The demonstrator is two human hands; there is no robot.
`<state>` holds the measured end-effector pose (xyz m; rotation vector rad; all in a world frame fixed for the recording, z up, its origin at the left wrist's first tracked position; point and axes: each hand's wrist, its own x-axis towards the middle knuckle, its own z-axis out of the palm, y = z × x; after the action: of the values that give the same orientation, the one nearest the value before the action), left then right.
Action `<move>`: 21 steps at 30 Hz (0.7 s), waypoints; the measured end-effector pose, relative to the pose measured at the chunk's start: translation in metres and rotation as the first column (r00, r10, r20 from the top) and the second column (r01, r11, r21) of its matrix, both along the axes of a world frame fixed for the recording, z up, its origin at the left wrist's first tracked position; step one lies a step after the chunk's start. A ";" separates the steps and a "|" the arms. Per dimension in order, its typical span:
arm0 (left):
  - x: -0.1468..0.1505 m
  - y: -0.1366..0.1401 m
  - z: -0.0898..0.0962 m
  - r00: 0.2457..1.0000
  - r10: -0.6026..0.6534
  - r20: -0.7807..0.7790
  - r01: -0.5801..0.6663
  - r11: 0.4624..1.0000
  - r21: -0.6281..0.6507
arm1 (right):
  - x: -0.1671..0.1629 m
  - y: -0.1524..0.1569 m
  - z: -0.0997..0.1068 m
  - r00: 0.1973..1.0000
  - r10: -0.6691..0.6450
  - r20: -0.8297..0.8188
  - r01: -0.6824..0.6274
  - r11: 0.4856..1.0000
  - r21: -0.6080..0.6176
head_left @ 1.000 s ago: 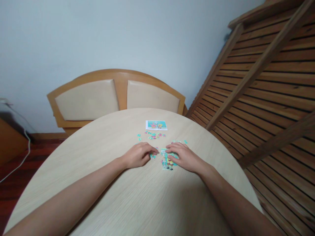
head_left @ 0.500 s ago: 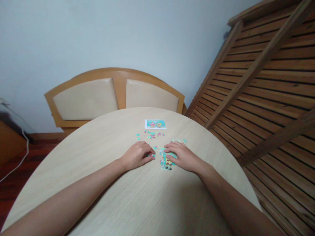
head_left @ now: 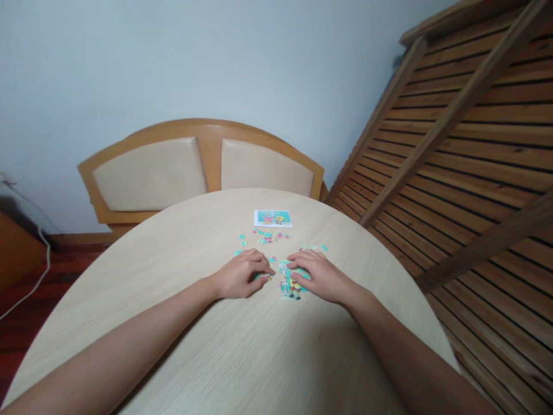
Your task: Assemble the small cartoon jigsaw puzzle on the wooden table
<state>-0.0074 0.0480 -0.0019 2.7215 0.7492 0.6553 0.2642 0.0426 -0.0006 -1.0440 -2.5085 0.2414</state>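
Note:
A partly assembled jigsaw puzzle (head_left: 286, 287) lies flat on the table, teal with a yellow cartoon figure and a pale one. My right hand (head_left: 322, 275) rests over its right side, fingers apart and curved, covering part of it. Just left of the puzzle, my left hand (head_left: 242, 273) has thumb and forefinger close together around a small jigsaw piece (head_left: 271, 278), which is mostly hidden by the fingers. Beyond the hands lie several loose jigsaw pieces (head_left: 268, 238) in teal, pink and yellow.
A picture sheet (head_left: 273, 218) with the cartoon figures lies farther back on the round wooden table (head_left: 181, 346). More loose pieces (head_left: 324, 247) are behind my right hand. A padded bench back (head_left: 151, 176) stands beyond the table, and a slatted wooden panel (head_left: 458, 144) leans at the right.
My left forefinger and thumb have shifted slightly right, toward the puzzle, with a small piece between them. The assembled part has slid very slightly left. My right hand stays nearly still.

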 end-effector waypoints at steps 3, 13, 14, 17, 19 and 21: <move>0.000 0.001 -0.001 1.000 -0.004 0.030 0.004 1.000 -0.021 | -0.001 -0.001 -0.001 1.000 0.003 -0.010 -0.003 1.000 -0.009; -0.001 0.008 -0.009 0.988 0.030 0.152 0.003 0.977 -0.211 | -0.007 -0.004 -0.002 1.000 -0.004 -0.019 0.004 1.000 -0.024; -0.001 0.008 -0.009 0.987 0.024 0.161 0.011 0.977 -0.214 | -0.008 -0.005 -0.002 1.000 -0.009 -0.020 0.009 1.000 -0.022; -0.002 0.009 -0.010 0.983 0.008 0.182 0.030 0.979 -0.201 | -0.011 -0.006 -0.004 1.000 -0.016 -0.020 0.015 1.000 -0.017; -0.001 0.008 -0.011 0.978 0.012 0.206 0.032 0.977 -0.211 | -0.014 -0.007 -0.005 1.000 -0.014 -0.017 0.014 1.000 -0.018; 0.000 0.008 -0.011 0.969 0.036 0.244 0.035 0.960 -0.279 | -0.016 -0.007 -0.005 1.000 -0.012 -0.015 0.012 1.000 -0.018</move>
<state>-0.0076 0.0556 -0.0134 2.3287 0.7199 0.8030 0.2485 0.0359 -0.0059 -1.0600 -2.4902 0.2681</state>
